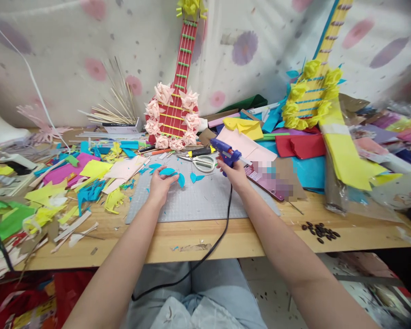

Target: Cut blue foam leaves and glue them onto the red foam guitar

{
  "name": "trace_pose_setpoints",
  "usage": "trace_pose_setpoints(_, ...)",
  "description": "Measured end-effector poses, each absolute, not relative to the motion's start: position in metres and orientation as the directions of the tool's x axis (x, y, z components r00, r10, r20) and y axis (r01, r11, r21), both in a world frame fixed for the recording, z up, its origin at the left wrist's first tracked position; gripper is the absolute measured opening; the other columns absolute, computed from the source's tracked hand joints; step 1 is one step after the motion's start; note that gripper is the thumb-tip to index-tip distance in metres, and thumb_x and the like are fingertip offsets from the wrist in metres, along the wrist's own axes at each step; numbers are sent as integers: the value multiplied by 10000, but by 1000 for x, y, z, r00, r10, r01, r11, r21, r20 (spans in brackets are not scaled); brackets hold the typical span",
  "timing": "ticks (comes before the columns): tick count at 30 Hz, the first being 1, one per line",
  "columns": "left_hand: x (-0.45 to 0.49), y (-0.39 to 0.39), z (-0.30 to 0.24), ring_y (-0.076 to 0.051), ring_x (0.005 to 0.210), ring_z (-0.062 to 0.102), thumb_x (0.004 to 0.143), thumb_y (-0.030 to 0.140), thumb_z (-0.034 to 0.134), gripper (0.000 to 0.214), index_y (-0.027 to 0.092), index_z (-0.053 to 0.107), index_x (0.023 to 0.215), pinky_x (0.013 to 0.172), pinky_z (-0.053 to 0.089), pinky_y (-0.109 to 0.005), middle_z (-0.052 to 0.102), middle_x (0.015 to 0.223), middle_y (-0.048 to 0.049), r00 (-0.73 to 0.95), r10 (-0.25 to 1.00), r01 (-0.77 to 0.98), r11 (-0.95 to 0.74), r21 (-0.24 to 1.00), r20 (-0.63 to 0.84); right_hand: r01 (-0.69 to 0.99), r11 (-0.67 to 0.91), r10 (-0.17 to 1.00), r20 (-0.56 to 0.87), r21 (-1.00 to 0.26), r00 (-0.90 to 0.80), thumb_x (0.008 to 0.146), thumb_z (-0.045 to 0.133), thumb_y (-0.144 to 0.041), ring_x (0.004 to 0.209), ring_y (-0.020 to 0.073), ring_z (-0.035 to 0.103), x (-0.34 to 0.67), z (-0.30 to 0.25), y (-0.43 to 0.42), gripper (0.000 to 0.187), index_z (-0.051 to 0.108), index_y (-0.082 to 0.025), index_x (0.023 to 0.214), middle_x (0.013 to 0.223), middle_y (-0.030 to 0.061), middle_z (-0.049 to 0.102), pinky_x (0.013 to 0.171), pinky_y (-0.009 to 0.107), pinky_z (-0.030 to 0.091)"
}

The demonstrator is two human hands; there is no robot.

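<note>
My left hand (160,186) pinches a blue paper leaf (181,180) above the left part of the grey cutting mat (192,208). More blue leaf shapes (167,172) show just behind its fingers; whether they are held too I cannot tell. My right hand (235,175) is wrapped round a blue hot glue gun (226,153), whose nozzle points left and away. The gun's black cord (222,235) hangs over the table's front edge. Between my hands, two joined blue leaves (197,177) lie on the mat. Scissors with white handles (204,163) rest behind them.
A red paper guitar (173,116) with pink flowers leans at the back; a yellow one (310,98) stands right. Paper scraps (96,169) cover the left. A phone (263,181) lies beside my right wrist, and small dark seed-like pieces (320,231) lie near the front edge.
</note>
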State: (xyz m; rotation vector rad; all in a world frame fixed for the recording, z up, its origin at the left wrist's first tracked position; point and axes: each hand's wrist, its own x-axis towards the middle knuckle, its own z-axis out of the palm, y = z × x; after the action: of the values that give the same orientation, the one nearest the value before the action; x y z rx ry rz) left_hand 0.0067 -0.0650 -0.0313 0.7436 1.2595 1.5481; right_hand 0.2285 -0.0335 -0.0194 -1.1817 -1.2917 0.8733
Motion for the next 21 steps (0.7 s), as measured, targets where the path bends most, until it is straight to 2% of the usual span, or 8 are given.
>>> trace_pose_setpoints(2, 7, -66, -30, -133, 637, 614, 461, 97, 757, 611, 172, 489, 1005, 649, 503, -290, 627, 690, 33, -339, 933, -298, 14, 954, -119, 109, 179, 984, 178, -978, -21, 613, 670, -517, 538, 112, 514, 219, -16, -42, 422, 616, -164, 837, 639, 8, 598, 528, 260, 419)
trace_pose_setpoints(6, 8, -66, -29, -135, 640, 610, 454, 97, 761, 611, 168, 497, 1000, 660, 505, -294, 622, 677, 31, -335, 936, -291, 10, 957, -112, 263, 132, 980, 86, -956, -179, 647, 652, -541, 455, 93, 438, 203, -13, -55, 385, 596, -160, 651, 482, -26, 490, 484, 252, 375)
trace_pose_setpoints(13, 9, -66, -30, -145, 639, 611, 455, 96, 762, 616, 164, 498, 1007, 655, 505, -298, 627, 660, 23, -351, 929, -302, 7, 953, -118, 415, 277, 953, 195, -867, -230, 692, 625, -519, 658, 152, 566, 202, -15, -55, 387, 678, -165, 839, 680, 24, 637, 602, 263, 434)
trace_pose_setpoints(21, 7, -65, -32, -144, 642, 611, 431, 130, 782, 636, 173, 506, 1002, 672, 504, -306, 627, 679, 26, -352, 929, -308, -3, 951, -111, 437, 277, 951, 179, -855, -253, 697, 625, -509, 719, 175, 600, 203, -19, -54, 398, 686, -164, 886, 773, 46, 674, 660, 286, 460)
